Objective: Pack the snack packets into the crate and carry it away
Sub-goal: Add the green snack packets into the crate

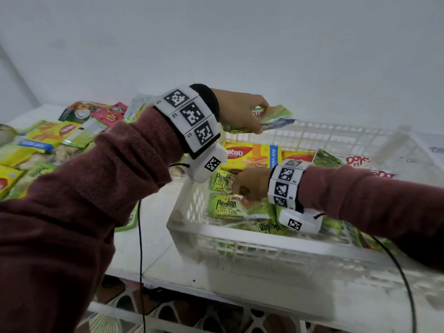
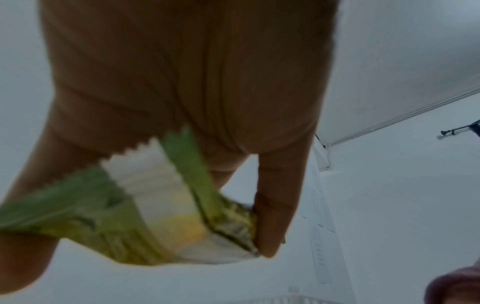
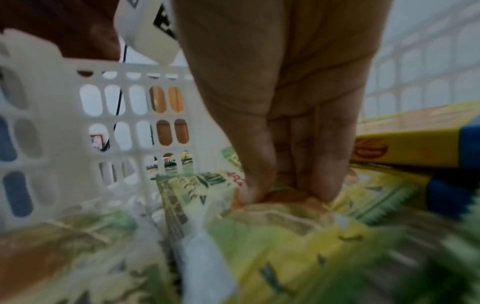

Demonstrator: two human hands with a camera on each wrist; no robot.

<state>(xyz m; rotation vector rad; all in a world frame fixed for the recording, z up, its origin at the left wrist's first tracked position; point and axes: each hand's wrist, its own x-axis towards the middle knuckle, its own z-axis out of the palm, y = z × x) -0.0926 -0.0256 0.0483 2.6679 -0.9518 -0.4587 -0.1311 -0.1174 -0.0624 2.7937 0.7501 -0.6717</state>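
My left hand [image 1: 254,116] grips a green snack packet [image 1: 276,114] in the air over the far left corner of the white crate [image 1: 264,246]. In the left wrist view the thumb [image 2: 275,216] clamps the packet [image 2: 155,205] against the fingers. My right hand [image 1: 242,188] is down inside the crate, thumb and fingertips pinching a green Pandan cake packet [image 1: 225,207] that lies among others [image 3: 298,236]. A yellow Nabati wafer packet [image 1: 249,155] lies flat behind that hand and shows at the right in the right wrist view [image 3: 405,148].
Several loose packets [image 1: 48,135] are piled on the white table to the left of the crate. A white wall stands close behind. Black cables [image 1: 140,236] hang from both wrists past the table's front edge [image 1: 192,284]. The slotted crate wall [image 3: 116,102] is close to my right hand.
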